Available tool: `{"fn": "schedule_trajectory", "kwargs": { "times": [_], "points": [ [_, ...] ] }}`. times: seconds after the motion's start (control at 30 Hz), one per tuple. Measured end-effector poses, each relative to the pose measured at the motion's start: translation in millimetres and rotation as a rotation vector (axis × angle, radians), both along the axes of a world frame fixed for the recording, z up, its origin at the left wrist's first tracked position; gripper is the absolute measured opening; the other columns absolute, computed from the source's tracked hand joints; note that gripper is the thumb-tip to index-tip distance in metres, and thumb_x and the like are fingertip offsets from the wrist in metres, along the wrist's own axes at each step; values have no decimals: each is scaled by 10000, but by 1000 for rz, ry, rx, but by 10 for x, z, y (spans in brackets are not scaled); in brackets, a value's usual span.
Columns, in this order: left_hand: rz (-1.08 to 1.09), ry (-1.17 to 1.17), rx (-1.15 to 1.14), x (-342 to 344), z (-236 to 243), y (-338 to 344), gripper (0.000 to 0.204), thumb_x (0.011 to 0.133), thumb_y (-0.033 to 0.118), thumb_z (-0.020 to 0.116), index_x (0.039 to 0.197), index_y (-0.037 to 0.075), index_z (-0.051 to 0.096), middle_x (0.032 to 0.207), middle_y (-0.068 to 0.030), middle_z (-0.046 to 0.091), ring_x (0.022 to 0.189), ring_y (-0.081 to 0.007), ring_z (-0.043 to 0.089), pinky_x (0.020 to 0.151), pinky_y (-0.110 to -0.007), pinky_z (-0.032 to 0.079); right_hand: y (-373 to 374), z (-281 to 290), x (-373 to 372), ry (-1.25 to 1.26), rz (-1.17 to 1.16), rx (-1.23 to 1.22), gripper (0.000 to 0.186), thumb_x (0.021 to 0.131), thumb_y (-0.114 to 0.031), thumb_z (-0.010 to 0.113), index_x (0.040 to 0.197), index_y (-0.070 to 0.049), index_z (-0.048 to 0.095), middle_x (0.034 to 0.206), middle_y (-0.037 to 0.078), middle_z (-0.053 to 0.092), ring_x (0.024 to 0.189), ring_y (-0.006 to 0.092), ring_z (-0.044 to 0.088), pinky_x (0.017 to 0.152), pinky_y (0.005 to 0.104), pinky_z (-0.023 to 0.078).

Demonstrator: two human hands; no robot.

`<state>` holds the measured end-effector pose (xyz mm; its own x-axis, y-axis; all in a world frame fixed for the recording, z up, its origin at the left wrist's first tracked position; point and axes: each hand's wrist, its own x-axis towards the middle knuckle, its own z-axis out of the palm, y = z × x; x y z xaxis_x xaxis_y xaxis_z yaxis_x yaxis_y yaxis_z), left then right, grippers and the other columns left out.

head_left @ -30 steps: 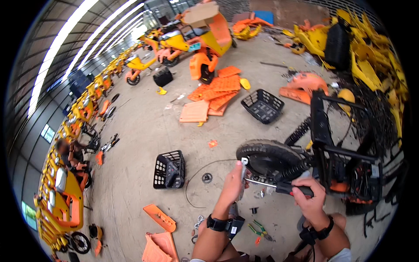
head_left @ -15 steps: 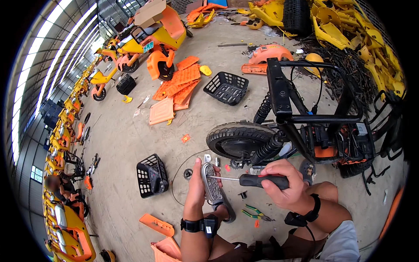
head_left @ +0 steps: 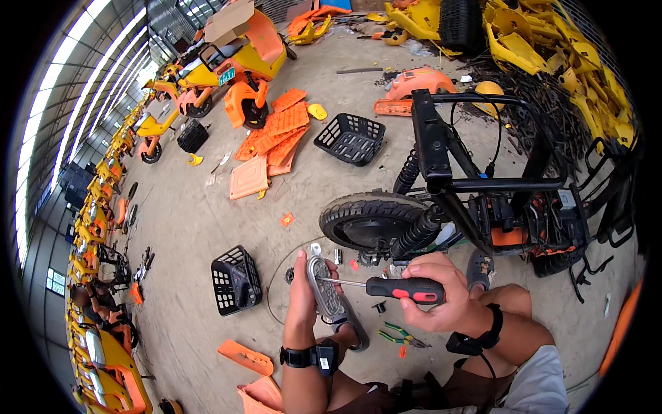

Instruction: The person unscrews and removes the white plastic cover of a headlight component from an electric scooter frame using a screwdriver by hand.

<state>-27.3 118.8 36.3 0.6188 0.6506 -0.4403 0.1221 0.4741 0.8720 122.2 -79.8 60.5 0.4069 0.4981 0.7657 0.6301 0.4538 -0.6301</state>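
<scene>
Upright in my left hand (head_left: 299, 293) is an oval grey part (head_left: 325, 284) with a raised rim and a rough, patterned inner face; its exact kind is unclear. My right hand (head_left: 448, 298) is closed around the black and red handle of a screwdriver (head_left: 386, 287). Its thin metal shaft points left, and the tip meets the oval part near its middle. Whether the tip sits on a screw is too small to see. Below the screwdriver, green-handled pliers (head_left: 403, 335) lie on the floor beside a small black part (head_left: 378, 307).
A stripped black scooter frame (head_left: 476, 185) with its wheel (head_left: 365, 221) stands ahead to the right. Black baskets (head_left: 234, 279) and orange panels (head_left: 279, 134) lie about the floor. Yellow scooters line the left side, where another person (head_left: 100, 307) sits. Yellow body panels (head_left: 517, 52) are heaped far right.
The screwdriver's handle has rolled in my right hand, so its red patches now show. The oval part stays in my left hand with the tip against it. The whole view has shifted slightly.
</scene>
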Motion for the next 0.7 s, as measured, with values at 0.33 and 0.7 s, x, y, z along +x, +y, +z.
{"fn": "schedule_trajectory", "kwargs": {
  "times": [0.33,0.7],
  "points": [
    [-5,-14,54,16,-3,-39,684,971,610,286,910,9,605,698,-76,596,595,-185,624,568,-292,508,-20,-61,41,123,-17,-41,511,687,28,738,1161,13,547,1011,156,623,859,224,655,724,299,544],
    [155,-224,-56,-23,100,9,727,954,645,249,922,5,591,679,-99,589,627,-238,615,572,-344,508,-82,-170,40,266,96,-133,498,746,-14,727,1206,17,538,1040,148,626,899,170,639,688,275,534]
  ]
}}
